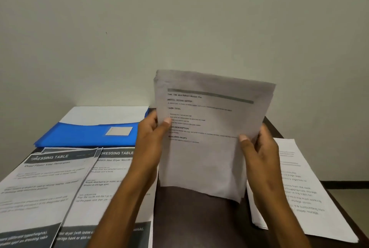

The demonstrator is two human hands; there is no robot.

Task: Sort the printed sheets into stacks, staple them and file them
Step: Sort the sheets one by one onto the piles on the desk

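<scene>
Printed white sheets (207,148), a loose bundle, being held upright above the dark bench (191,217): left hand (151,140) and right hand (259,151) gripping opposite edges, fingers curled, thumbs in front. Lying alongside: "Dressing Table" pages (60,187), another white stack (299,187). Waiting beyond: blue plastic folder (87,134). Sorting seemingly underway; stapling, filing remaining.

— What is the person wearing on the arms?
— Nothing is showing: both forearms are coming into view bare, with no sleeves reaching them.
— Anything on the bare left hand (149,140) or the bare right hand (259,151)?
— Short, plain, unpainted nails are showing on both thumbs.
</scene>
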